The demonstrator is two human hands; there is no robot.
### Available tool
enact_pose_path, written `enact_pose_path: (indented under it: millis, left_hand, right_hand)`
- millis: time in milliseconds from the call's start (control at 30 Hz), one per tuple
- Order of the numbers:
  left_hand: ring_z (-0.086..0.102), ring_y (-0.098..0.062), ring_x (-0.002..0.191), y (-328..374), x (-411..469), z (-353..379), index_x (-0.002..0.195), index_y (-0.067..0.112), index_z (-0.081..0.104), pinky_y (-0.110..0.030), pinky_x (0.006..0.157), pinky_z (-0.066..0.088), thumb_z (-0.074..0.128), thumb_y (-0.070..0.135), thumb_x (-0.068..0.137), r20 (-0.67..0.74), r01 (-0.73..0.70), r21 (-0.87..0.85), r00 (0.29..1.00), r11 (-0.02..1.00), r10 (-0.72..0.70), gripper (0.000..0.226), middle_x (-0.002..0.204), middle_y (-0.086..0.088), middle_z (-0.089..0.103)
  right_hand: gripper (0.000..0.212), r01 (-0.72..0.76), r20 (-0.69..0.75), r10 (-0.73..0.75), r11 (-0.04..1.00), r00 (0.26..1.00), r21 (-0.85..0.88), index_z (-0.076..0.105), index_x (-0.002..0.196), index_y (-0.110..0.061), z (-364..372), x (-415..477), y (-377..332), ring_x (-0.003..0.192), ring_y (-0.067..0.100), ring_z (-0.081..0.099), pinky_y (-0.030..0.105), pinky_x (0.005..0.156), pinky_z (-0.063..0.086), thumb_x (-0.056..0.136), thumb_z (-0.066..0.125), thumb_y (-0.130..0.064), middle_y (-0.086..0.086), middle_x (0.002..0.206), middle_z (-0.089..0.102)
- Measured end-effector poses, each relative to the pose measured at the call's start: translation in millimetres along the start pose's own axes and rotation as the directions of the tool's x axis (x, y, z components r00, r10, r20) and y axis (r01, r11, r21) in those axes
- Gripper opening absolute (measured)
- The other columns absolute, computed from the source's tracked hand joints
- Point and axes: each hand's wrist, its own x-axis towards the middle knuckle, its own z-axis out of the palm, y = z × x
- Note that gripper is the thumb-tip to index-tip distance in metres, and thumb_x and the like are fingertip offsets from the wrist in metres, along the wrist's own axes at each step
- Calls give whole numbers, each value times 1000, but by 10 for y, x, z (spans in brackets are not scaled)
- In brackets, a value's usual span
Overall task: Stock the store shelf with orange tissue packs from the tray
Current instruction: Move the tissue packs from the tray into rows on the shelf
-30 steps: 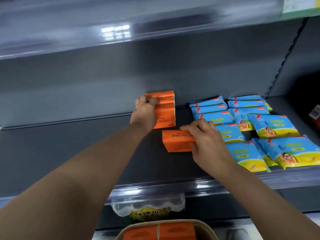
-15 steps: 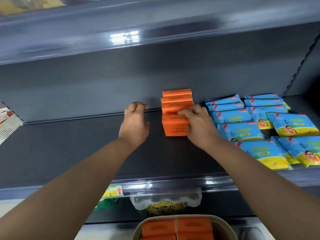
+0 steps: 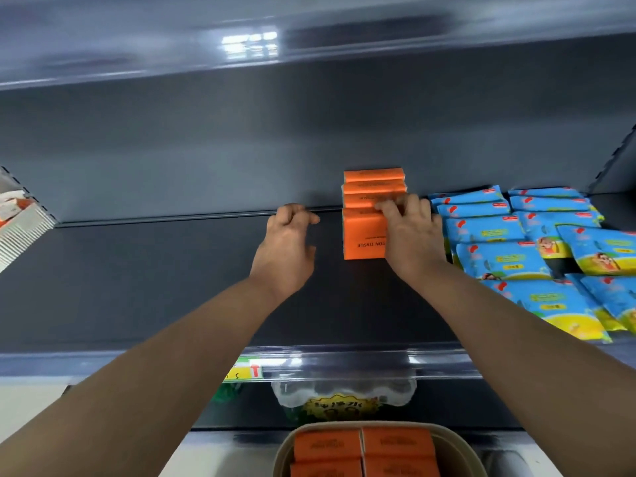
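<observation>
Dark shelf (image 3: pixel 172 287): right hand (image 3: pixel 411 235) gripping front orange pack (image 3: pixel 363 237), left hand (image 3: pixel 287 244) curled, empty.

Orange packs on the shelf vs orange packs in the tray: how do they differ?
The orange packs on the shelf stand on edge in one front-to-back row, the right hand on the front pack; the orange packs in the tray lie flat, side by side, untouched. The shelf row sits beside the blue packs; the tray holds only orange. Same colour and wrapper.

Your right hand (image 3: pixel 411 235) hides the front pack's (image 3: pixel 364 235) right side. The tray (image 3: pixel 285 452) is cut off by the bottom edge; the price tag (image 3: pixel 245 370) is unreadable.
</observation>
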Motion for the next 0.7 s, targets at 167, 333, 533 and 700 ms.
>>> enact_pose_path:
  millis: [167, 333, 533, 700]
  left_hand:
    - [30, -14, 130, 83, -82, -54, 132, 18, 45, -30, 85, 48, 59, 7, 89, 7, -51, -8, 999, 999, 51, 46, 140, 4, 34]
    - [32, -15, 130, 223, -293, -198, 132, 18, 46, -24, 85, 42, 58, 7, 89, -4, -78, 10, 997, 997, 78, 45, 138, 3, 37]
    - [32, -16, 128, 374, -724, -402, 130, 19, 47, -25, 84, 38, 57, 8, 88, -7, -83, 27, 997, 996, 83, 44, 136, 3, 38]
    - [32, -19, 128, 390, -1273, -415, 132, 18, 46, -31, 83, 40, 58, 9, 88, 31, -61, 48, 998, 997, 59, 46, 136, 0, 39]
  right_hand:
    - [65, 23, -2, -23, 1000, 1000, -6, 35, 139, -24, -95, -93, 17, 121, 29, 34, 42, 100, 31, 81, 60, -11, 9, 134, 36]
    - [67, 22, -27, -22, 1000, 999, -19, 36, 140, -21, -320, -330, 39, 120, 30, 36, 42, 99, 32, 78, 58, -4, 9, 132, 38]
    - [61, 34, 30, -33, 999, 999, -33, 39, 137, -19, -532, -804, 60, 123, 30, 34, 42, 97, 30, 81, 60, -11, 8, 135, 38]
    - [57, 73, 51, -75, 996, 996, 43, 43, 136, -17, -651, -1387, 87, 122, 31, 37, 44, 95, 34, 83, 63, -18, 9, 134, 42]
